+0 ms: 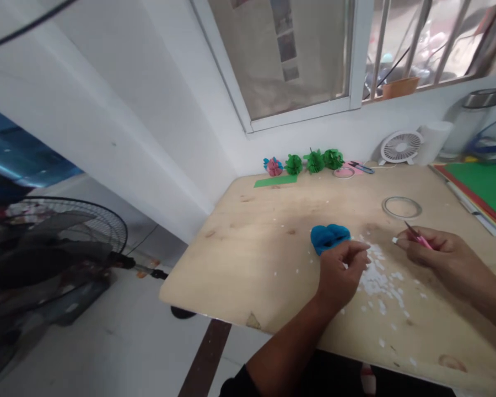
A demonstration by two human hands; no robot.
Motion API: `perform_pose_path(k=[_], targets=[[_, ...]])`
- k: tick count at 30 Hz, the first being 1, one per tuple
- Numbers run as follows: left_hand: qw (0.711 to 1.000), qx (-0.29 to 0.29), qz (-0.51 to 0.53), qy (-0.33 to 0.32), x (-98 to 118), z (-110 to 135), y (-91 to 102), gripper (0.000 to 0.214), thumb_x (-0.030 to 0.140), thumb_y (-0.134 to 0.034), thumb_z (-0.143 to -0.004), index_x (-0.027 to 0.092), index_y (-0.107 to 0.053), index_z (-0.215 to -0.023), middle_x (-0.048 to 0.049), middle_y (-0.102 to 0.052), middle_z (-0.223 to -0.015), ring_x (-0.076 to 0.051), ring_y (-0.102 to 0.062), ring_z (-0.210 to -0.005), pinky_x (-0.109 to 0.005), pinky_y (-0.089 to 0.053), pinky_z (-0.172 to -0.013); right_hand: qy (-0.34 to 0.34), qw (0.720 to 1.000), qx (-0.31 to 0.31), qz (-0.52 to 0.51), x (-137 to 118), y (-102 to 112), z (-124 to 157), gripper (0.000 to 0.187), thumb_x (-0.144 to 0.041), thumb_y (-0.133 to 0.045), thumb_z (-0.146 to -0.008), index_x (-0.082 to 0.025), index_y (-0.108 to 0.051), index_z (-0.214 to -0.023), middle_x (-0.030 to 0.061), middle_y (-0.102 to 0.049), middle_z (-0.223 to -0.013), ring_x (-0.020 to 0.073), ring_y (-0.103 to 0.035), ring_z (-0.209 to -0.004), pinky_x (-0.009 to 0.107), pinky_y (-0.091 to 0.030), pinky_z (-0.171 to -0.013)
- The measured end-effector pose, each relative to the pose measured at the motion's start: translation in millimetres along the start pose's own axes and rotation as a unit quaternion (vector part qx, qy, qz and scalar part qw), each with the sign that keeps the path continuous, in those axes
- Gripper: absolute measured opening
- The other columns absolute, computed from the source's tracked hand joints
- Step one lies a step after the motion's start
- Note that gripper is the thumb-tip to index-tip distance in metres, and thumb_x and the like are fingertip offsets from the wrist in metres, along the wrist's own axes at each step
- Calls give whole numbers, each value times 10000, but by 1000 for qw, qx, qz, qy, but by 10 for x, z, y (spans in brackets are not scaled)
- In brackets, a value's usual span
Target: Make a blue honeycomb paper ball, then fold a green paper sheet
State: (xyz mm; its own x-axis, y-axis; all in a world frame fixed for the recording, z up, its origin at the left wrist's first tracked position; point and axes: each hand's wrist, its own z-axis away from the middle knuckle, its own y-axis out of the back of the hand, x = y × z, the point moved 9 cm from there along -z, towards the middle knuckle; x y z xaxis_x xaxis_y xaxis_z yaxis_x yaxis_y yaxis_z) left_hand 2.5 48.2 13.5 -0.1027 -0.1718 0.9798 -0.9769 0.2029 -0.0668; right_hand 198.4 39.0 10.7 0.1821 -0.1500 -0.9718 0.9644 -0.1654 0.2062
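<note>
My left hand [342,270] is over the table, thumb and fingers closed in a pinch. Whatever lies between its fingertips, if anything, is too small to make out. Just behind it sits a blue folded-paper piece [324,237] with rounded lobes, partly hidden by the hand. My right hand [436,248] is closed around a pink-handled tool [422,240] with a thin, dark pointed tip. A tiny white piece [395,240] shows at the right thumb tip. Between the hands, many small white paper bits [374,280] are scattered on the wooden table [240,248].
Green paper balls [315,161] and a pink and blue one [273,166] line the wall. A green strip [275,181], pliers-like cutters [361,167], a wire ring [402,207], a small white fan [402,146] and coloured sheets [485,184] are around. A floor fan [58,253] stands left.
</note>
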Motion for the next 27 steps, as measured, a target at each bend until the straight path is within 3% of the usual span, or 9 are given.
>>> perform_pose_path(k=[3, 8, 12, 20, 23, 27], targets=[[999, 16, 36, 24, -33, 61, 62, 165, 177, -608, -795, 137, -728, -902, -14, -701, -689, -95, -636, -570, -215, -537, -594, -2, 999, -29, -19, -66, -236, 43, 437, -539, -885, -524, -192, -675, -687, -11, -507, -574, 111, -387, -541, 238, -298, -508], [994, 50, 78, 57, -140, 182, 176, 164, 218, -658, -768, 132, -718, -894, -22, -705, -691, -118, -669, -591, -225, -530, -591, 6, 995, -89, -39, -139, -640, 136, 412, -542, -851, -598, -192, -647, -678, -27, -490, -559, 101, -378, -526, 228, -303, -504], [991, 75, 92, 68, -188, 281, 251, 178, 272, -685, -763, 132, -711, -872, -43, -724, -734, -142, -699, -639, -241, -531, -615, 27, 988, -148, -19, -184, -859, 191, 420, -557, -838, -604, -188, -641, -642, -21, -505, -546, 106, -402, -513, 231, -320, -489], [987, 89, 96, 90, -311, 407, 275, 197, 322, -707, -772, 144, -692, -854, -62, -740, -726, -166, -700, -670, -264, -530, -639, 70, 981, -175, 47, -85, -934, 207, 452, -632, -755, -694, -196, -648, -644, -13, -511, -536, 115, -414, -508, 244, -352, -488], [989, 94, 75, 81, -320, 419, 288, 191, 317, -690, -791, 143, -698, -872, -72, -749, -746, -161, -687, -667, -269, -531, -649, 81, 977, -191, 56, -47, -966, 201, 462, -644, -752, -687, -191, -667, -655, 3, -562, -585, 131, -465, -564, 248, -378, -531], [993, 108, 16, 48, -240, 430, 331, 154, 293, -667, -811, 150, -709, -851, -74, -749, -757, -168, -682, -684, -288, -540, -684, 82, 976, -195, 53, 3, -984, 179, 468, -645, -738, -702, -193, -636, -640, -16, -511, -563, 116, -424, -549, 238, -343, -519]])
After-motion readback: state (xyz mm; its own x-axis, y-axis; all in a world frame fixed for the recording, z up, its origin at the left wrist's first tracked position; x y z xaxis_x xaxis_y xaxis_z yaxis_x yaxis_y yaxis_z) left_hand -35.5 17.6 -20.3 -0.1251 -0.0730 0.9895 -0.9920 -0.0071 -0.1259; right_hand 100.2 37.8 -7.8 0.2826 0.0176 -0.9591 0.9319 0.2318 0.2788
